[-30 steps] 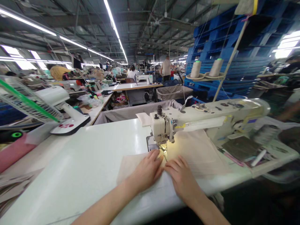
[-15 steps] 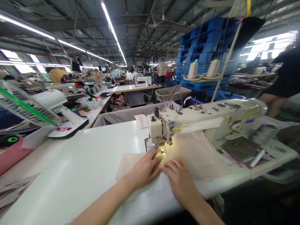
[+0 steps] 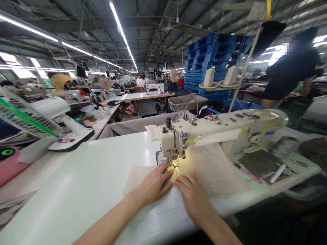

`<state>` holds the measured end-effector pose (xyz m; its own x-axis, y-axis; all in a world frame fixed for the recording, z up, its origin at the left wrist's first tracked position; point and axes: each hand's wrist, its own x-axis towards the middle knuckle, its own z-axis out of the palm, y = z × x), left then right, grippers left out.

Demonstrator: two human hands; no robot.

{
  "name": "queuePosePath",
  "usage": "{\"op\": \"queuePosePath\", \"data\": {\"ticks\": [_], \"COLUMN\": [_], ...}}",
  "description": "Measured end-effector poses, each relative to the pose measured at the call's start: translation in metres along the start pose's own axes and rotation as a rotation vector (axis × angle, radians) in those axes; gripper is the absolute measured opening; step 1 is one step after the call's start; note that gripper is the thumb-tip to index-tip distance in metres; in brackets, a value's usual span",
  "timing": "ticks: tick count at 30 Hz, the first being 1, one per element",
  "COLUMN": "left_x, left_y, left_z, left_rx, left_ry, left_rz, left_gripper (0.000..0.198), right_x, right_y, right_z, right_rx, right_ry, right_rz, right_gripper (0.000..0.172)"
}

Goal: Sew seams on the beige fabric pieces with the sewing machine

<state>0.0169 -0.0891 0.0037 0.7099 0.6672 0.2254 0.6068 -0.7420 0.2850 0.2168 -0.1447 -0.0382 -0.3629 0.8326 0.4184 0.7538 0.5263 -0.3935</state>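
At the sewing machine (image 3: 170, 144), beige fabric (image 3: 212, 166) spreads across the pale tabletop under the lit needle area. My left hand (image 3: 155, 182) presses down on the fabric just left of and in front of the presser foot, fingers bent and close together. Close beside it, my right hand (image 3: 191, 192) has its thumb and fingers closed on the fabric's near edge. Both sets of fingertips almost meet before the needle. The exact grip under the fingers is hidden. Another part of the fabric extends left past my left wrist.
A white fan (image 3: 70, 126) stands at the left. Right of the machine lie a thread cone (image 3: 284, 148) and pink-handled snips (image 3: 251, 174). Two thread cones sit on a stand before stacked blue pallets (image 3: 199, 64). A person in dark clothes (image 3: 288, 68) is at the right.
The person at the right has moved left and further into view. The camera view has shifted slightly; my hands stay on the fabric at the needle.
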Motion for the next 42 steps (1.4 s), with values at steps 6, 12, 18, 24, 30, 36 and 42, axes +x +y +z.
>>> {"op": "queuePosePath", "data": {"ticks": [6, 12, 18, 24, 30, 36, 42], "left_x": [-0.01, -0.017, -0.006, 0.008, 0.019, 0.017, 0.013], "left_y": [0.014, 0.03, 0.01, -0.012, -0.029, -0.031, -0.029], "left_z": [0.01, 0.007, 0.004, -0.002, -0.008, -0.006, -0.005], "left_rx": [0.077, 0.05, 0.048, 0.016, 0.001, 0.034, 0.051], "left_ry": [0.003, -0.002, -0.014, 0.001, 0.014, 0.027, 0.048], "left_rz": [0.027, 0.086, 0.054, 0.065, 0.089, 0.085, 0.092], "left_gripper": [0.021, 0.023, 0.022, 0.028, 0.028, 0.03, 0.032], "right_x": [-0.004, -0.007, 0.014, 0.04, 0.043, 0.029, 0.028], "right_y": [0.0, 0.002, 0.003, 0.006, 0.006, 0.007, 0.005], "right_z": [-0.003, -0.005, -0.008, -0.011, -0.011, -0.008, -0.008], "right_rx": [-0.027, -0.009, -0.042, -0.072, -0.061, -0.043, -0.074], "right_ry": [-0.015, -0.034, -0.073, -0.09, -0.092, -0.072, -0.068], "right_rz": [-0.023, -0.036, -0.006, -0.02, 0.009, 0.019, 0.014], "right_gripper": [0.037, 0.043, 0.037, 0.032, 0.031, 0.033, 0.034]}}
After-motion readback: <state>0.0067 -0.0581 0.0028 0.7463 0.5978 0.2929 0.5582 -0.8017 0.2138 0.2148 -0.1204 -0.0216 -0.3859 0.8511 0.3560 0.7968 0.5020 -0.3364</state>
